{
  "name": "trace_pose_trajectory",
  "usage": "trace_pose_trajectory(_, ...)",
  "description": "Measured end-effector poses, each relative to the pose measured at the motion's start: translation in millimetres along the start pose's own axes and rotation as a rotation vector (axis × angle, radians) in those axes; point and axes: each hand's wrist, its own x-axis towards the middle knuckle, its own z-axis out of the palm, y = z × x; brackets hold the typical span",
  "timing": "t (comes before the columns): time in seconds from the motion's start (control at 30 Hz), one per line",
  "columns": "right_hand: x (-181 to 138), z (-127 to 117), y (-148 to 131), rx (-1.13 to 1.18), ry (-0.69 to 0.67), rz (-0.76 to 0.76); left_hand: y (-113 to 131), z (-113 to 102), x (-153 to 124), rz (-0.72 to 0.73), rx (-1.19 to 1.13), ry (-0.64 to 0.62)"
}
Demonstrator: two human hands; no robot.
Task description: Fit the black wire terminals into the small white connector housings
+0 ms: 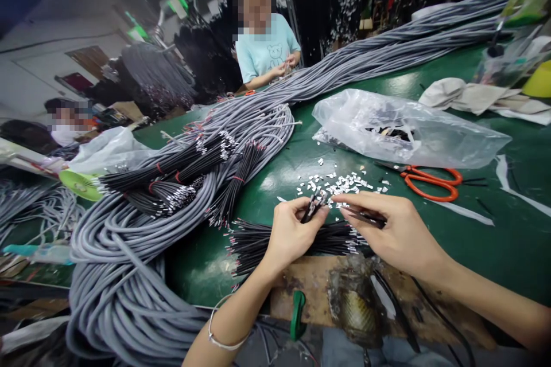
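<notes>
My left hand [290,232] is closed in a pinch on a few short black wires [313,206], their ends pointing up and right. My right hand [394,232] is closed too, its thumb and forefinger meeting those wire tips, with more thin black wires [365,218] lying across its fingers. Under both hands a bundle of short black wires [262,243] lies on the green table [495,183]. Just beyond my fingers is a scatter of small white sleeves [340,183].
A thick bundle of grey cables [129,275] runs from lower left to far right. Tied black wire bundles [172,180] lie on it. Orange scissors [430,180], a clear plastic bag [404,129] and cloths [473,97] lie right. A person in a light blue shirt [264,49] works opposite.
</notes>
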Motion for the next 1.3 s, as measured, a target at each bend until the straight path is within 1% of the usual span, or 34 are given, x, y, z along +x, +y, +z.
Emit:
trace_pose_trajectory(0.07, -0.6, 0.1, 0.8, -0.029, 0.026, 0.008, 2.2, -0.2, -0.8, -0.024, -0.022, 0.005)
trace_pose_trajectory(0.17, -0.6, -0.4, 1.2, -0.062, 0.009, -0.009, 4.7, -0.6, -2.0, -0.043, -0.049, -0.001)
trace_pose_trajectory(0.33, -0.4, 1.4, -0.6, -0.019, -0.019, 0.001, 5.8, -0.6, -3.4, 0.003, -0.045, 0.004)
trace_pose_trajectory(0.5, -0.5, 2.6, 0.5, -0.086, -0.034, 0.039, 6.0, 0.0, -3.2, -0.003, -0.052, 0.024)
trace_pose_trajectory(0.6, -1.4, 1.9, 1.6, -0.125, -0.062, 0.080, 6.6, 1.3, -2.8, -0.027, -0.119, 0.060)
trace_pose_trajectory(0.73, -3.4, 1.4, 3.1, -0.204, -0.117, 0.058, 6.0, 2.8, -1.3, -0.059, -0.202, 0.130)
trace_pose_trajectory(0.8, -3.9, 1.1, 3.2, -0.247, -0.096, 0.055, 4.6, 2.8, -0.4, -0.063, -0.224, 0.145)
trace_pose_trajectory(0.93, -4.4, 0.6, 0.0, -0.299, 0.072, 0.052, 2.0, 2.7, -1.1, -0.035, -0.245, 0.178)
trace_pose_trajectory(0.97, -4.7, 0.6, -1.2, -0.303, 0.096, 0.042, 2.1, 2.8, -1.7, -0.027, -0.249, 0.181)
trace_pose_trajectory(1.17, -7.4, 2.1, -4.8, -0.246, 0.032, -0.028, 5.9, 5.1, -5.4, -0.019, -0.265, 0.166)
trace_pose_trajectory(1.3, -5.9, 3.2, -5.4, -0.192, 0.043, -0.061, 5.4, 6.4, -6.3, -0.013, -0.258, 0.167)
